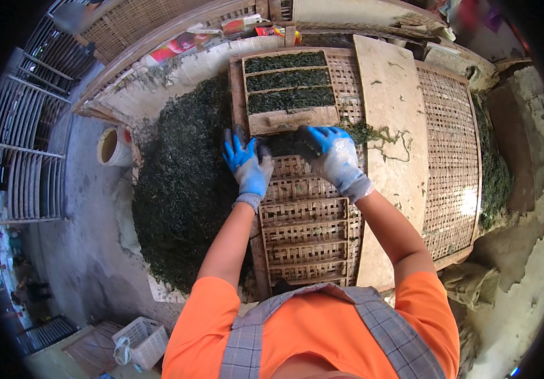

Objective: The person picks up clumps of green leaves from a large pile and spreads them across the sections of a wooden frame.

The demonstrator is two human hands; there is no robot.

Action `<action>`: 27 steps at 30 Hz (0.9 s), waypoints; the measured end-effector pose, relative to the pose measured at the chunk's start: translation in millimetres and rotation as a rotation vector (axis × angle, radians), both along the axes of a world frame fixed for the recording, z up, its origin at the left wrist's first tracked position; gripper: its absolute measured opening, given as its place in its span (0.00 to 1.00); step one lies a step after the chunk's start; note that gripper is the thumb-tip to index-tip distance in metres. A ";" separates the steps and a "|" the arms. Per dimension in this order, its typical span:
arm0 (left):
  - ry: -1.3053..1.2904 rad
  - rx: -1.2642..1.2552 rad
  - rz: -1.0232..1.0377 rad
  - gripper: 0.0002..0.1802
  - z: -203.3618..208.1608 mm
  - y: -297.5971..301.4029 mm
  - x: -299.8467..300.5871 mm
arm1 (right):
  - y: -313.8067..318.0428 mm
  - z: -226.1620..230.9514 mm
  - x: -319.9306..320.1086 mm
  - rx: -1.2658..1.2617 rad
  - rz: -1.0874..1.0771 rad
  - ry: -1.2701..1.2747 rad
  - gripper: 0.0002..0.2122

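Note:
A slatted wooden frame (303, 203) with several long compartments lies on a woven bamboo mat (346, 82). Its far three compartments hold flat layers of shredded dark green seaweed (291, 79); the near ones show bare weave. A pale wooden strip (294, 120) lies across the frame just beyond my hands. Both hands wear blue and white gloves. My left hand (248, 165) rests at the frame's left side, fingers spread, beside a strip of seaweed (281, 144). Over that strip's right end, my right hand (335, 156) has its fingers bent and pressed together on the seaweed; their tips are dark and partly hidden.
A large heap of seaweed (183, 183) lies left of the frame. To the right are a pale board (393, 158) with stray strands and another woven panel (450, 158). A white bucket (115, 148), slatted racks (28, 145) and a white crate (142, 341) stand at the left.

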State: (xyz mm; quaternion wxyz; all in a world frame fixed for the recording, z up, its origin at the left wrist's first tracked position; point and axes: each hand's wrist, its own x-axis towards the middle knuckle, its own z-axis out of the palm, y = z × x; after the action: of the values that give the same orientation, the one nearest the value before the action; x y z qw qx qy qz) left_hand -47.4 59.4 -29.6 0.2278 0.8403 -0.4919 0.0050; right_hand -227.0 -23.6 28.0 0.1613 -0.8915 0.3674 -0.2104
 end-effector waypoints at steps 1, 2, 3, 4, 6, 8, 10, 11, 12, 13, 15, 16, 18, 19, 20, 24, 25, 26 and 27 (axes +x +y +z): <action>0.058 -0.237 0.005 0.21 -20.0 3.0 7.4 | 4.7 9.0 8.7 0.016 0.064 0.172 0.19; 0.114 -0.466 0.014 0.19 -35.9 7.9 11.0 | 13.5 17.6 22.1 0.038 0.131 0.347 0.20; 0.106 -0.500 0.083 0.18 -37.0 8.3 7.8 | 13.0 9.6 31.2 -0.036 0.284 0.373 0.23; 0.098 -0.534 0.152 0.16 -38.0 6.8 4.6 | 14.1 -13.0 39.1 -0.174 0.371 0.360 0.22; 0.055 -0.614 0.298 0.14 -34.6 -0.7 13.2 | 13.8 -21.7 68.9 -0.257 0.497 0.598 0.21; 0.310 -0.690 0.284 0.15 -52.6 -0.5 29.9 | 9.9 -11.6 76.8 0.016 0.406 0.473 0.15; 0.381 -0.610 0.275 0.19 -48.9 0.6 28.6 | -2.0 -17.1 72.1 0.252 0.279 0.193 0.13; 0.362 -0.501 0.280 0.21 -38.4 3.2 23.3 | -11.3 -27.4 61.7 0.404 0.182 -0.061 0.11; 0.276 -0.500 0.243 0.21 -34.2 5.1 20.8 | -19.2 -12.9 50.9 0.722 0.092 -0.117 0.11; 0.191 -0.495 0.217 0.21 -34.8 8.0 18.7 | -23.2 18.3 40.9 0.943 -0.019 -0.203 0.10; 0.015 -0.407 0.048 0.19 -20.5 1.8 5.5 | -59.9 10.0 -8.0 1.172 0.045 -0.675 0.17; -0.090 -0.307 -0.063 0.18 -8.8 3.6 4.2 | -62.4 37.4 -22.8 1.249 -0.026 -0.635 0.20; -0.164 -0.162 -0.145 0.18 2.1 0.6 0.7 | -95.7 43.1 -50.8 0.935 -0.197 -0.054 0.19; -0.131 -0.106 -0.098 0.18 -0.4 -0.2 0.7 | -98.9 51.8 -58.5 0.540 -0.334 0.388 0.17; -0.105 -0.049 -0.046 0.19 -2.6 -1.5 3.8 | -100.4 65.2 -59.3 0.119 -0.452 0.803 0.15; -0.159 -0.165 -0.093 0.22 -24.1 -5.2 5.0 | -107.4 42.7 -73.1 0.316 -0.468 -0.010 0.12; -0.362 -0.136 -0.269 0.25 -4.5 -4.2 -3.5 | -106.9 20.9 -67.9 0.159 -0.465 -0.053 0.15; -0.374 -0.103 -0.453 0.25 -1.2 -0.3 -6.2 | -91.7 25.1 -51.2 0.122 -0.350 -0.071 0.18; -0.385 -0.083 -0.649 0.25 2.5 -3.2 -9.9 | -79.7 15.1 -45.7 -0.110 -0.161 -0.023 0.20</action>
State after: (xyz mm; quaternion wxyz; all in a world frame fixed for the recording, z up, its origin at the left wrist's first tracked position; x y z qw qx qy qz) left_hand -57.3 56.2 -27.1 0.1546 0.6146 -0.7657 0.1101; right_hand -272.7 -103.4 43.0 0.0990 -0.8640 0.4240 -0.2528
